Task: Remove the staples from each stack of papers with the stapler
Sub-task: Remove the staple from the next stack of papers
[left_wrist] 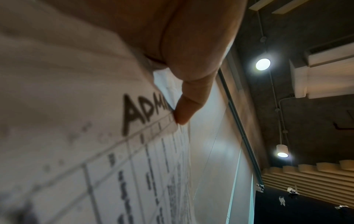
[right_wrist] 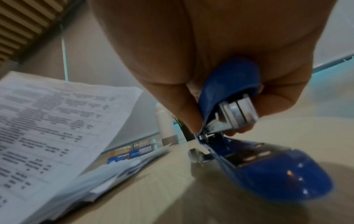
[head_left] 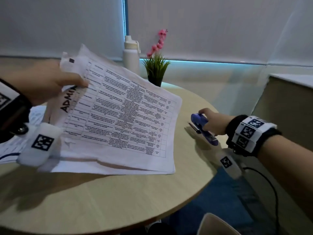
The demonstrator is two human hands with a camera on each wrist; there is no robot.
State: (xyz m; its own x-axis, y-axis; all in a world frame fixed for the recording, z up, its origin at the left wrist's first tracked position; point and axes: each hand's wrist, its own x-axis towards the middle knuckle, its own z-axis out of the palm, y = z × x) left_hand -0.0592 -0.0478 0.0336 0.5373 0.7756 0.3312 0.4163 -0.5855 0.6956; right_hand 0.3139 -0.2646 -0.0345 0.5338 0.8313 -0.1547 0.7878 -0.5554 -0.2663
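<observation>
We've got the left hand (head_left: 50,83) pinching the stapled stack of white printed papers (head_left: 122,112) near its top-left corner, thumb on the top sheet next to the handwritten "ADMI…" lettering, w/ the rest of the fingers hidden behind the sheets. The stack is lifted and tilted; its near edge seems to sit on or just above the round light-wood surface (head_left: 118,200), can't tell which. More loose white sheets (head_left: 15,150) lie under and left of it.

Our right hand (head_left: 213,122) is wrapped round the blue plastic-and-metal stapler (head_left: 201,126), well to the right of the stack and apart from it. In the right wrist view the stapler (right_wrist: 249,136) hangs hinged apart, top arm gripped in the fingers, base swung down close to the surface; whether the base touches we can't tell.

Step in hand, as we read it: pick-up/positioning, i.e. stack in one hand, tool in the other, not yet brought together. No staple visible in any view – prob. in the corner under the left hand or too small to make out.

Next move calls for: bring the stapler's remover end across to the stapled corner, keep the corner pinned flat and taut, slide the tip under the staple. Paper's thin, so easy does it or it tears.

Behind: a white lidded bottle (head_left: 131,55) and a small potted plant with pink flowers (head_left: 156,67).
</observation>
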